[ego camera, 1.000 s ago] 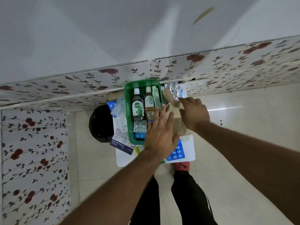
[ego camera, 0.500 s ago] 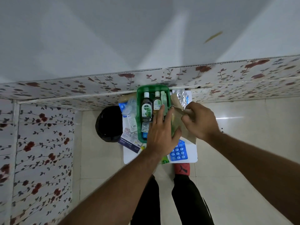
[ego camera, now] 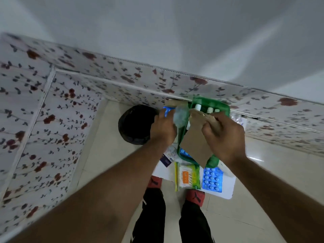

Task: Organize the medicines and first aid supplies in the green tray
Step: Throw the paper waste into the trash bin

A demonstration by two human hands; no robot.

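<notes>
While the right hand (ego camera: 226, 135) pinches a flat brown paper packet (ego camera: 197, 146) over the green plastic tray (ego camera: 214, 161), we judge sorting midway. Left hand (ego camera: 163, 130), at nine o'clock, closes on a clear crinkled wrapper (ego camera: 180, 116). Next: seat the packet beside the white-capped bottles (ego camera: 209, 109).

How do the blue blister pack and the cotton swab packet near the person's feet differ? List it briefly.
The blue blister pack shows rows of round pale tablets; the cotton swab packet is green and yellow with an orange label. The blister pack lies to the right, the swab packet to its left. Both lie flat on the white surface, outside the green tray.
</notes>
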